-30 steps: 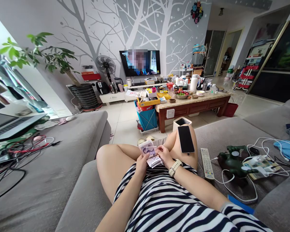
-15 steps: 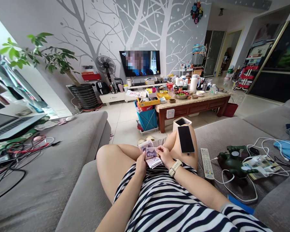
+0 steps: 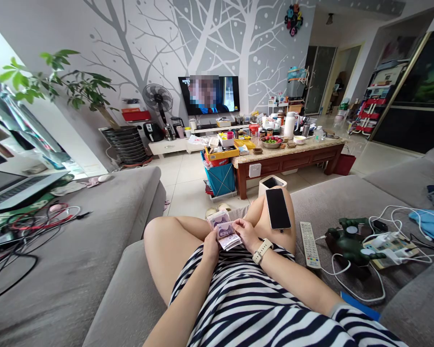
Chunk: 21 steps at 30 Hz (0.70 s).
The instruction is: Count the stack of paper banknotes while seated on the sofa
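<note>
Item: fanned stack of purple-grey paper banknotes (image 3: 224,231), pinched between left hand (image 3: 211,246) and right hand (image 3: 246,232), counting apparently mid-way; next note needs thumbing off singly.

Bright, even daylight throughout, strongest from the window area left of the potted plant (image 3: 61,82), where it blows out to near white. Floor tiles in front of the worktop (image 3: 285,153) carry a soft sheen; the floor past its right end shines harder. Shadows soft and faint, darkest under the worktop. Strong wide-angle distortion: walls and ceiling lines bow toward the edges, the laptop (image 3: 18,185) left of the plant looks stretched and slightly smeared. Centre sharp, the banknotes (image 3: 224,230) readable as notes but print too small. TV (image 3: 209,94) picture is deliberately pixelated. The dark cabinet right of the worktop shows reflections.
</note>
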Motion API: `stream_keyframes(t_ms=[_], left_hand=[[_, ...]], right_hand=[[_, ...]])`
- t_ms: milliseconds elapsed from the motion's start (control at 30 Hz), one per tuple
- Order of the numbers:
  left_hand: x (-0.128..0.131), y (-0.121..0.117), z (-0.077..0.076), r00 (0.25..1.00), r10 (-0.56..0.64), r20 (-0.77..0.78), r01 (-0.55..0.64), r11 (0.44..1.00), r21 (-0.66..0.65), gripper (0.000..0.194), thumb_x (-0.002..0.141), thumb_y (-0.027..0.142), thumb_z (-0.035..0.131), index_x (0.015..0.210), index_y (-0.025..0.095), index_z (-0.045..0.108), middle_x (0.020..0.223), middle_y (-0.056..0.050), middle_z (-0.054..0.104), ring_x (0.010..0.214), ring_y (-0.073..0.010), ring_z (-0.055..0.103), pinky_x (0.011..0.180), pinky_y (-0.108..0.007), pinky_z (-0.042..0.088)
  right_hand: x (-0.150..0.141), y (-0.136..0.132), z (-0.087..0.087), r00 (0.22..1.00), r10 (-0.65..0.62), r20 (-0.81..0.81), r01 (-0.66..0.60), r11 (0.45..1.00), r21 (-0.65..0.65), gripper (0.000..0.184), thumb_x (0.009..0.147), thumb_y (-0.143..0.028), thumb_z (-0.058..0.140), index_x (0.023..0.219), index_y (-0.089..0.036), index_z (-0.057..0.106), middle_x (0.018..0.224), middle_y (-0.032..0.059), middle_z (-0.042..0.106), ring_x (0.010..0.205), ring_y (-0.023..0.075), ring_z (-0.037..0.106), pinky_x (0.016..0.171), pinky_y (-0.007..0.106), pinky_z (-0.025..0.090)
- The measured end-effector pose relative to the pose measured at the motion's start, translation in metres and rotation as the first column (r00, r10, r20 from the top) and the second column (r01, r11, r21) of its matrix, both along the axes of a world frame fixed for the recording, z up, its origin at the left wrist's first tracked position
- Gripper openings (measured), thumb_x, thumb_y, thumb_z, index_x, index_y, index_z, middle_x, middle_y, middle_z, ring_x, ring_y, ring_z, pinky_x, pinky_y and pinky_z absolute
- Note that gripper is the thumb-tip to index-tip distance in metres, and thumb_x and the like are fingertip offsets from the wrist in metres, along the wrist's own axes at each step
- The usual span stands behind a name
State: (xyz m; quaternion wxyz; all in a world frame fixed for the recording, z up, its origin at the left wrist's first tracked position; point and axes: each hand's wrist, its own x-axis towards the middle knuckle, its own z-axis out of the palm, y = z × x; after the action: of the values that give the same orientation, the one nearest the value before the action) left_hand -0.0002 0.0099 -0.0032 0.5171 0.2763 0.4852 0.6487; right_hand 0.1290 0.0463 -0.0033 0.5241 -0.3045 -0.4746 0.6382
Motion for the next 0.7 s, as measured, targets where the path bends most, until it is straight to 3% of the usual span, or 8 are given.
stream_keyframes(t_ms=[333,500,700], left_hand=[[-0.0009,-0.0015,0.0006,1.0,0.003,-0.016,-0.003,1.0,0.017,0.032,0.072,0.042,0.06,0.081,0.012,0.068,0.075,-0.008,0.073,0.075,-0.0252,0.068,0.074,-0.037,0.053],[0.0,-0.0019,0.0028,1.0,0.016,-0.006,-0.016,0.999,0.032,0.035,0.071,0.042,0.062,0.084,0.009,0.069,0.077,-0.01,0.074,0.079,-0.026,0.068,0.074,-0.036,0.052],[0.0008,-0.0055,0.0069,1.0,0.004,0.025,-0.004,1.0,0.019,0.029,0.071,0.034,0.065,0.085,0.01,0.068,0.075,-0.01,0.073,0.076,-0.0257,0.069,0.075,-0.037,0.052]], right_hand=[[0.0002,-0.0027,0.0028,1.0,0.023,0.002,-0.023,1.0,-0.009,0.027,0.069,-0.043,0.067,0.068,-0.019,0.054,0.053,-0.0054,0.048,0.049,0.01,0.039,0.049,0.023,0.03],[-0.0015,-0.0037,0.0053,0.998,0.05,0.029,-0.05,0.999,-0.012,0.032,0.072,-0.048,0.063,0.064,-0.019,0.053,0.052,-0.0022,0.054,0.048,0.0119,0.045,0.05,0.024,0.034],[-0.0034,0.0013,-0.0006,0.998,-0.013,0.062,0.014,1.0,-0.015,0.033,0.067,-0.048,0.069,0.068,-0.02,0.051,0.049,-0.0055,0.051,0.044,0.01,0.04,0.047,0.023,0.031]])
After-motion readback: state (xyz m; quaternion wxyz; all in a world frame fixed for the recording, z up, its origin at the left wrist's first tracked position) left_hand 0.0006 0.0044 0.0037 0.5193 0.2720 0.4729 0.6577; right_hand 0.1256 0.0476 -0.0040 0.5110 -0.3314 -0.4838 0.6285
